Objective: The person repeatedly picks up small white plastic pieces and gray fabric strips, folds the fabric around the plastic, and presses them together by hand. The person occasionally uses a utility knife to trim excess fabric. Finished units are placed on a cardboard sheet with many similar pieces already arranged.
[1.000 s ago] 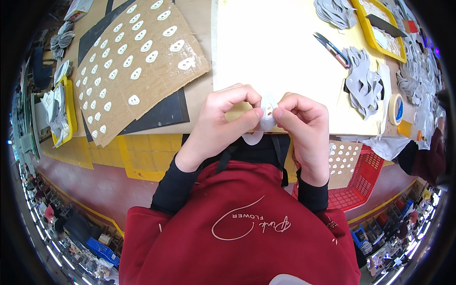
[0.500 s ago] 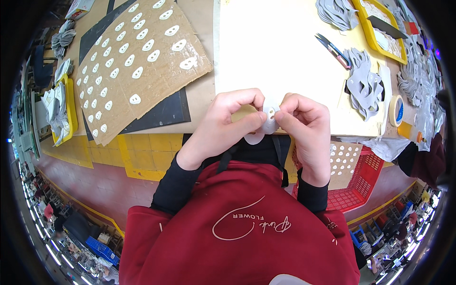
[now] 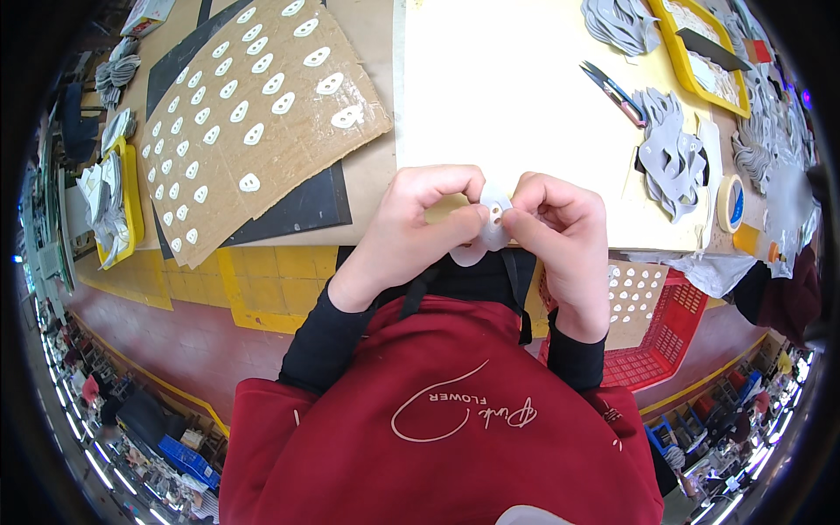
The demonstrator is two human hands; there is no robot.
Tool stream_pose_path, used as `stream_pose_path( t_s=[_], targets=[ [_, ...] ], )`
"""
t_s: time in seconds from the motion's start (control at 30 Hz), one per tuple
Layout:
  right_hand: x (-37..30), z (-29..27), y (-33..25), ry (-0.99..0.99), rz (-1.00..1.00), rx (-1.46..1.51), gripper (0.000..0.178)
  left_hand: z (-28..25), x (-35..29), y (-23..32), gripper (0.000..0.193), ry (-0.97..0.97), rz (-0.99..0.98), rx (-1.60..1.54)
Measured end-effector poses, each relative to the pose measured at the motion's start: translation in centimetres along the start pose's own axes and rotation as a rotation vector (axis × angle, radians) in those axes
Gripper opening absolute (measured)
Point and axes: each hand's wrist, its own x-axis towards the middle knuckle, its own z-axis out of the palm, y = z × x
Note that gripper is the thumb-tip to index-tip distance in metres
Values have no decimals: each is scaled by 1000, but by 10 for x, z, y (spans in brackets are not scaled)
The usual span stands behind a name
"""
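Note:
Close to the table's near edge, my left hand (image 3: 413, 229) and my right hand (image 3: 562, 229) face each other, thumbs and index fingers pinched. Between them is a pale grey cut piece (image 3: 469, 255), its lower lobe hanging below my left fingers. A small whitish patch with holes (image 3: 495, 216) shows on it between my two thumbs. My left hand pinches the left side and my right hand the right edge. The fingertips cover much of the piece, so its full outline is hidden.
Left, a cardboard sheet (image 3: 232, 166) bears several small white holed patches, over a black board (image 3: 297, 208). Right lie snips (image 3: 615, 93), grey cut pieces (image 3: 669, 157), a tape roll (image 3: 730, 203) and a yellow tray (image 3: 687, 74). A red crate (image 3: 656, 350) stands below the table edge.
The piece has tilted slightly between my fingers, and its holes sit a little further left. My right thumb and index finger have shifted slightly left; my left hand has hardly moved.

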Motion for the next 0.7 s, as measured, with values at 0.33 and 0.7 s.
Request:
stream_pose_path(
  t_s=[0.33,0.7],
  targets=[
    [1,1,13,-50,-55,-166,7,3,7,-3,14,210,187,129],
    [9,-10,8,169,-240,-58,15,18,11,3,15,29,42,122]
  ],
)
